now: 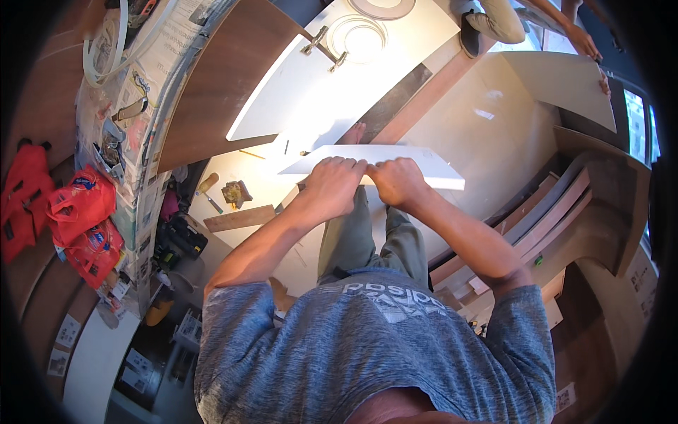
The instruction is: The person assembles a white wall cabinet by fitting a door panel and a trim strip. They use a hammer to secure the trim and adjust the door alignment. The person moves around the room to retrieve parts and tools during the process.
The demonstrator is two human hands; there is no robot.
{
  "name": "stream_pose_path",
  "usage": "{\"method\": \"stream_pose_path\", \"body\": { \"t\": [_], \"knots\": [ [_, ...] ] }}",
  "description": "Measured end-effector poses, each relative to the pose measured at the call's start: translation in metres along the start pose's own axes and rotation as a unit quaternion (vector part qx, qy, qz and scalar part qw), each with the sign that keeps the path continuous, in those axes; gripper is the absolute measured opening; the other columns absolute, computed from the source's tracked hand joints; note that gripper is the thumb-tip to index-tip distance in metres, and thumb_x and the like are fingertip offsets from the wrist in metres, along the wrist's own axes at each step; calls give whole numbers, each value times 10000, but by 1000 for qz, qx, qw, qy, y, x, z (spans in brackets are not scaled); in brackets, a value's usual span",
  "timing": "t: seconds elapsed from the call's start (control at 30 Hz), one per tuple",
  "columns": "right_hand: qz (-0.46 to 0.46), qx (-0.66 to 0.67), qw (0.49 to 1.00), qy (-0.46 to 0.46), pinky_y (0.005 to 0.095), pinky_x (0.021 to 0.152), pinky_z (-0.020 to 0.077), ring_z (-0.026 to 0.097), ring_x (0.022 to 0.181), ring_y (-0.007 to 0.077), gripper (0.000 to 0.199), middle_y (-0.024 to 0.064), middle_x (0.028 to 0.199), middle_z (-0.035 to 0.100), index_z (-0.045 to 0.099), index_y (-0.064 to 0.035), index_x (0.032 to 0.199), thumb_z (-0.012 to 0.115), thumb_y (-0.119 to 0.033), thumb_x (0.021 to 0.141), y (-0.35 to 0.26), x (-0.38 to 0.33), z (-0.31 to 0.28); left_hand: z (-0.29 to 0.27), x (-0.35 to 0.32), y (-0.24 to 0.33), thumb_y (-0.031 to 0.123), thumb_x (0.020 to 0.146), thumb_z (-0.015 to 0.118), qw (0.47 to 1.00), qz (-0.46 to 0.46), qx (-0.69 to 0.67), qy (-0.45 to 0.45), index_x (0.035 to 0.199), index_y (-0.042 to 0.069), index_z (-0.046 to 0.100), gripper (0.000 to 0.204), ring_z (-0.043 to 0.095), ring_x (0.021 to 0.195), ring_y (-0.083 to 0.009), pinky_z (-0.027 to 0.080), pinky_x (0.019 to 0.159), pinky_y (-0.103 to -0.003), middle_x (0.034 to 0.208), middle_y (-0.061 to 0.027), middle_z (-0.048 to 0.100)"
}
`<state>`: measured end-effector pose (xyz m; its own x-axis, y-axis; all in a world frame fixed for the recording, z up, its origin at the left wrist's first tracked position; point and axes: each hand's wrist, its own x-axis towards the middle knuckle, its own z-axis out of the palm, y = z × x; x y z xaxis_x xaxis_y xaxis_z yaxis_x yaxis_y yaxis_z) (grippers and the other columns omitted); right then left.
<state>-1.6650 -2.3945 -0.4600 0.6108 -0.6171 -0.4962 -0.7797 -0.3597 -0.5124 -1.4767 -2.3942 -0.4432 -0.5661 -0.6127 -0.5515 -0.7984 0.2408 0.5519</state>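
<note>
A white board (439, 169) lies across in front of my body at the middle of the view. My left hand (332, 185) and my right hand (397, 180) grip its near edge side by side, thumbs nearly touching. Fingers of both hands are curled over the edge, and the fingertips are partly hidden. Left of the board, on a pale surface, lie a tool with a wooden handle (207, 184), a small brown and yellow object (236, 193) and a strip of brown wood (240, 218).
Beyond stands a brightly lit white panel (261, 99) with metal hinges (315, 40). Another person's hand (583, 42) holds a large panel (565, 81) at upper right. Stacked boards (551, 219) lie right; red bags (83, 205) and a newspaper-covered surface (152, 106) are left.
</note>
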Motion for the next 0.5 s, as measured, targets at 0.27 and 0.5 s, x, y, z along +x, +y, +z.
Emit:
{"method": "stream_pose_path", "body": {
  "t": [0.27,0.5],
  "knots": [
    [-80,-41,993,79,413,617,580,728,679,305,172,120,741,723,711,-73,949,633,-118,803,-28,48,0,18,-13,-62,19,747,682,988,-48,-3,146,1111,152,715,390,707,835,-339,565,737,-450,921,-131,735],
    [-123,92,940,304,390,939,537,638,1139,326,336,152,1213,646,644,-12,1146,623,-58,814,-61,29,-5,38,-20,-116,166,799,740,957,-159,-38,238,1048,130,773,255,719,741,-323,585,680,-419,845,-138,743]
  ]
}}
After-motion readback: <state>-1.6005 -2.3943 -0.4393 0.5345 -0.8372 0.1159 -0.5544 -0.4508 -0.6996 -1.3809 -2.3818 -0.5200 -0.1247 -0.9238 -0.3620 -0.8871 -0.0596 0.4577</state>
